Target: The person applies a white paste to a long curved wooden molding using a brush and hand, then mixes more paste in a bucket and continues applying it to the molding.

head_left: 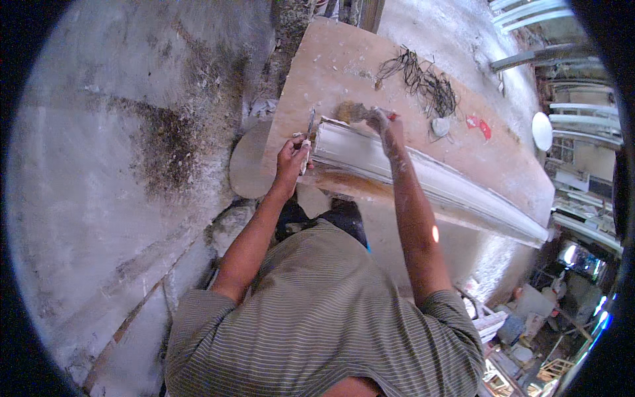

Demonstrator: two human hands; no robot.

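A long white moulding with a ridged profile lies slantwise on a worn tan board. Near its left end, my left hand is closed around a narrow, white-caked tool with a slim blade pointing away from me; its exact kind is hard to make out. My right hand grips a brush just beyond the moulding's far edge. The tan bristles point left, and a bit of red shows by my fingers.
On the tan board lie a tangle of dark strings, a white lump and a red scrap. A stained grey wall rises at left. White strips and clutter fill the right side.
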